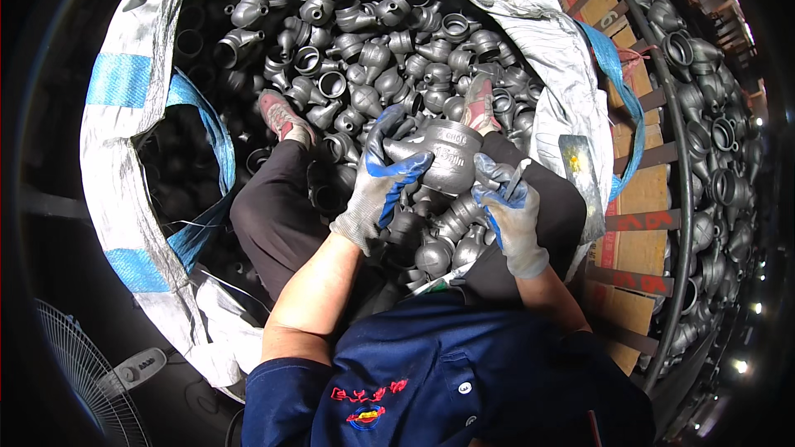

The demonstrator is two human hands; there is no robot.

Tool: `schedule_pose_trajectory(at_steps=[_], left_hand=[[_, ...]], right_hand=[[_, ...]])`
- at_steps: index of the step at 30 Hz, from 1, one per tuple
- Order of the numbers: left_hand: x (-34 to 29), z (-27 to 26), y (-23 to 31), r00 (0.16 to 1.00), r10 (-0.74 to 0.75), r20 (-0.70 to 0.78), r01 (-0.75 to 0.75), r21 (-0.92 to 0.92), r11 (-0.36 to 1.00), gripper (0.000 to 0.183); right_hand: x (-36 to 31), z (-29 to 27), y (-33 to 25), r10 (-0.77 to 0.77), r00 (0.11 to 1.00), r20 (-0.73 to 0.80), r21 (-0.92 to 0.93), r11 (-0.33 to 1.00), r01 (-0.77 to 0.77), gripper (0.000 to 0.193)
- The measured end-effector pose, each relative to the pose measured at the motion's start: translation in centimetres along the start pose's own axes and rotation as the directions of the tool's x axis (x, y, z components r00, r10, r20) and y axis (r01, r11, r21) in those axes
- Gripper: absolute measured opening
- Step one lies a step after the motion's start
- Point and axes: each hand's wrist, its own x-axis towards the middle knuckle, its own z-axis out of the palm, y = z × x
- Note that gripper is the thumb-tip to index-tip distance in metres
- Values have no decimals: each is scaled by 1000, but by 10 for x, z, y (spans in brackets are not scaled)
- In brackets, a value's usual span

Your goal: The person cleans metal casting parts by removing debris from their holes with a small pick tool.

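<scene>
Gripped from the left side by the left hand, in a grey glove with blue-coated fingers: one grey cast metal pipe fitting, bell-shaped, raised above the lap. Left grip clamped on the fitting, fingers wrapped over its rounded body, thumb on the near face. Fitting located at centre of view, between both hands, just above a small pile of like fittings resting on the lap. Further left: a large white woven bulk bag with blue bands, rim folded open. Inside the bag: a mass of loose fittings, with two reddish shoes set among them and dark trouser legs drawn back toward the body. Right hand, gloved alike, placed against the fitting's lower right edge; right grip closed on a thin metal tool, tip pointed up toward the fitting. Far right: wooden pallets and a wire-framed stack of more fittings. Lower left: a fan, well apart from the hands.
</scene>
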Motion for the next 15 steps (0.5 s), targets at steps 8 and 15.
schedule_pose_trajectory(at_steps=[8,15], left_hand=[[-5,0,9,998,41,38,-45,110,993,67],[-2,-6,10,996,-77,52,82,-104,991,43]], right_hand=[[0,1,-4,123,992,-2,173,977,-121,43],[3,-10,-6,230,963,143,408,872,-269,44]])
